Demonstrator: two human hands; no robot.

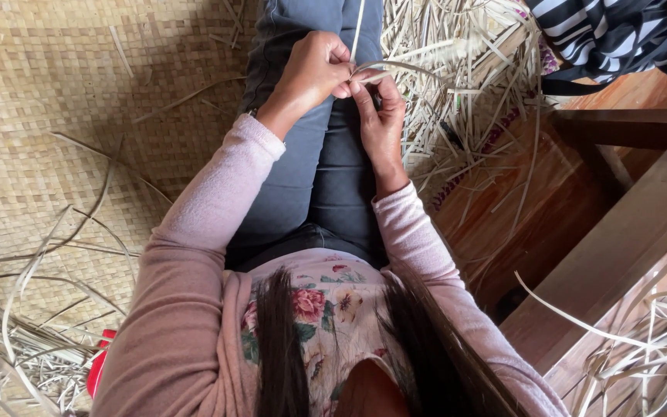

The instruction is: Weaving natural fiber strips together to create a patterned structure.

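Both hands pinch one pale reed strip (358, 31) above my lap: left hand (314, 69) closed on it at the fingertips, right hand (380, 116) closed on the bent end just beside. Strip runs up from the pinch, past my knees. Risk as I judge it: bend too tight and the strip creases or splits (dry fibre, thin). A slack pinch lets it slip. Loose reed pile (465, 69) lies right of my lap, woven mat (63, 100) left, wooden bench (619, 232) further right.
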